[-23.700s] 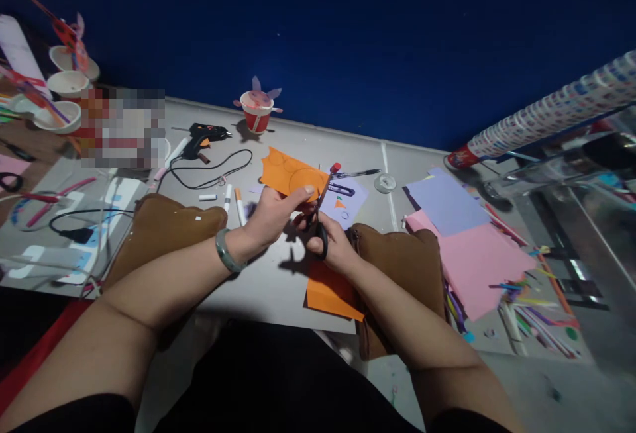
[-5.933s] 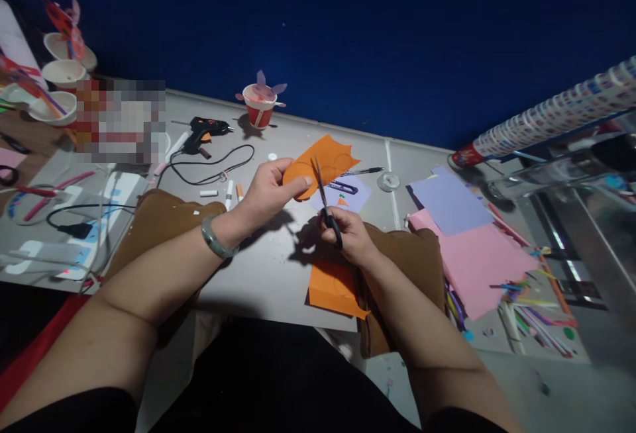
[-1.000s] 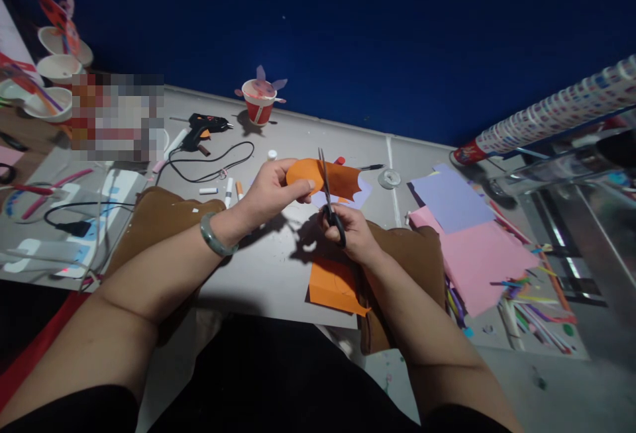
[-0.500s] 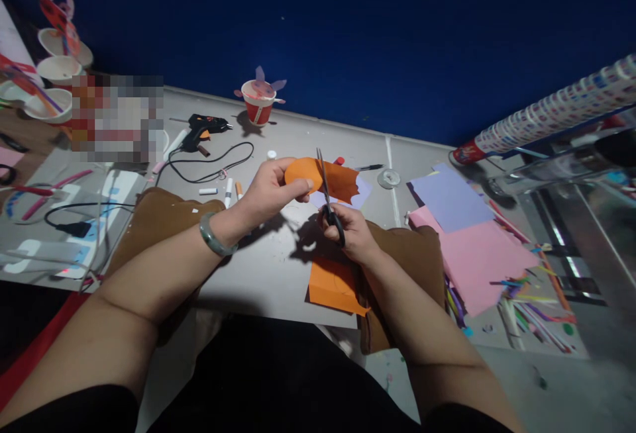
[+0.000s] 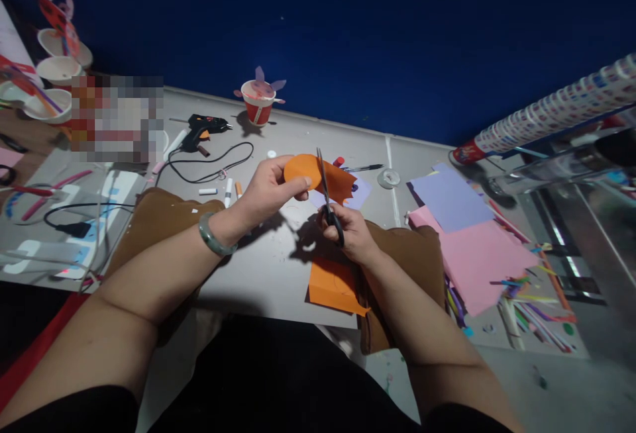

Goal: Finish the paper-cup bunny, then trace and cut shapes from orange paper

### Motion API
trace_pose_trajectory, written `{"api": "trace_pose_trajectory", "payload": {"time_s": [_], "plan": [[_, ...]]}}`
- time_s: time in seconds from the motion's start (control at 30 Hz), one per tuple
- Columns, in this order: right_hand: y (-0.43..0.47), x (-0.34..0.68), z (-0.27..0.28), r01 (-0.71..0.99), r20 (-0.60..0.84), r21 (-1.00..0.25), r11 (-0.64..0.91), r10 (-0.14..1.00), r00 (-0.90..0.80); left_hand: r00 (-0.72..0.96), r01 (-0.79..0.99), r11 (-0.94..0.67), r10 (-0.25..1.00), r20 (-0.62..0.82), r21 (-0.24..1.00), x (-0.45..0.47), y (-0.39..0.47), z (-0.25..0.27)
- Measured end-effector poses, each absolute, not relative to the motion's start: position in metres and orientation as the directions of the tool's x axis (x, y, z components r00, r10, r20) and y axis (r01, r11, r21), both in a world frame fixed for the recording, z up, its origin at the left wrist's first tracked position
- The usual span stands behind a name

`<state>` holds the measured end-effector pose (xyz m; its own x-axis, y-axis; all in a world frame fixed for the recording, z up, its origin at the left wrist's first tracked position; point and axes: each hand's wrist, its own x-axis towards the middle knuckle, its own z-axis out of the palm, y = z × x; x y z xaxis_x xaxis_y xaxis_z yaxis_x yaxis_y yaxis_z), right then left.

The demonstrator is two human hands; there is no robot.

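While the left hand (image 5: 271,189) pinches a rounded orange paper piece (image 5: 318,176) above the grey table (image 5: 258,274), the right hand (image 5: 348,234) grips black scissors (image 5: 328,202), blades in the paper.

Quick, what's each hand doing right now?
Left hand: closed on the orange paper, pinching its rounded end.
Right hand: closed on the scissors, blades pointing up into the paper.

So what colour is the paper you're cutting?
Orange paper, clearest in the head view.
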<state>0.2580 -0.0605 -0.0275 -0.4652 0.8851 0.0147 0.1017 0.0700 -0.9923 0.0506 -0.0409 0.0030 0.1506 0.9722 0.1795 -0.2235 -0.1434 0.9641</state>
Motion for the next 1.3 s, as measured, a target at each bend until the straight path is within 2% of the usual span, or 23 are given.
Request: {"api": "trace_pose_trajectory", "payload": {"time_s": [0.3,0.77,0.97,1.13,1.3], "plan": [[-0.0597,0.2597,-0.0282,0.104,-0.025,-0.994,0.029,0.878,-0.478,0.197,-0.198,-0.145,0.963,0.184,0.969,0.0525,-0.0427,0.0023],[-0.0599,0.2607,-0.0312,0.096,0.008,-0.994,0.059,0.885,-0.465,0.172,-0.209,-0.154,0.966,0.191,0.966,0.052,-0.0426,0.0052],[-0.0613,0.2605,-0.0317,0.121,-0.042,-0.993,0.011,0.904,-0.425,0.155,-0.227,-0.15,0.97,0.188,0.962,0.0517,-0.0417,0.004],[-0.0607,0.2601,-0.0291,0.106,0.018,-0.992,0.071,0.898,-0.44,0.142,-0.206,-0.164,0.97,0.195,0.965,0.0508,-0.0419,0.0064],[-0.0607,0.2595,-0.0284,0.107,0.002,-0.993,0.055,0.896,-0.445,0.148,-0.205,-0.164,0.969,0.196,0.965,0.051,-0.0422,0.0074]]}}
